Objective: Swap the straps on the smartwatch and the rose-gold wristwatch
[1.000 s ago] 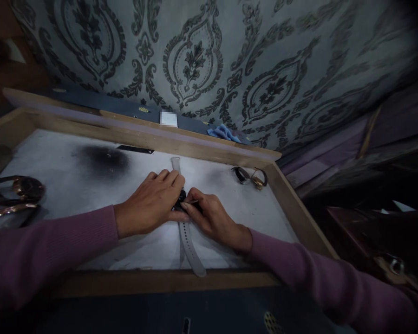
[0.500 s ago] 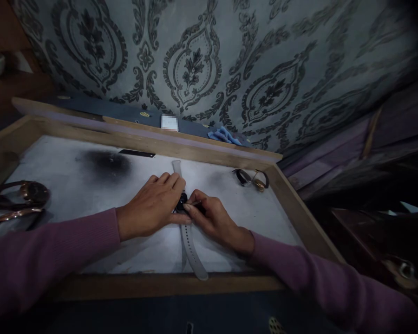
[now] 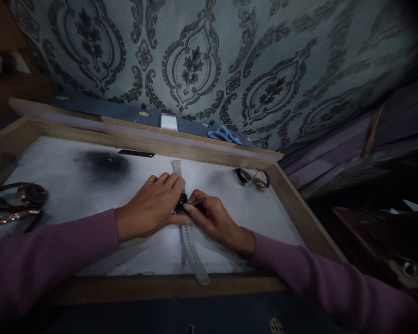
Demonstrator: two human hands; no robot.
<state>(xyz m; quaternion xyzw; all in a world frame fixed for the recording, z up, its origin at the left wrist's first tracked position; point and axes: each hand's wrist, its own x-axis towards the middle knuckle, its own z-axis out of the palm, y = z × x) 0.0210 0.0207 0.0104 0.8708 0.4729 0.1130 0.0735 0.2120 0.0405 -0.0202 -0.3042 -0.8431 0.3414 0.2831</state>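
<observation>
A watch with a pale grey strap (image 3: pixel 192 253) and a dark case (image 3: pixel 182 200) lies in the middle of a shallow wooden tray. My left hand (image 3: pixel 155 204) grips it from the left, fingers over the upper strap and thumb below the case. From the right, my right hand (image 3: pixel 212 215) pinches a thin, dark tool (image 3: pixel 196 203), its fingertips at the case. What kind of tool it is cannot be made out, and its tip is hard to see. The lower strap runs toward me and reaches over the tray's front edge.
Brown-and-gold watches (image 3: pixel 31 195) stand at the left of the wooden tray (image 3: pixel 299 218). Two more watches (image 3: pixel 252 178) lie at its far right. Near the back lies a flat black strip (image 3: pixel 136 153). Behind the tray are a blue cloth (image 3: pixel 225 134) and a small white box (image 3: pixel 169 121).
Almost nothing differs. The view has shifted very slightly; both hands keep their places at the watch.
</observation>
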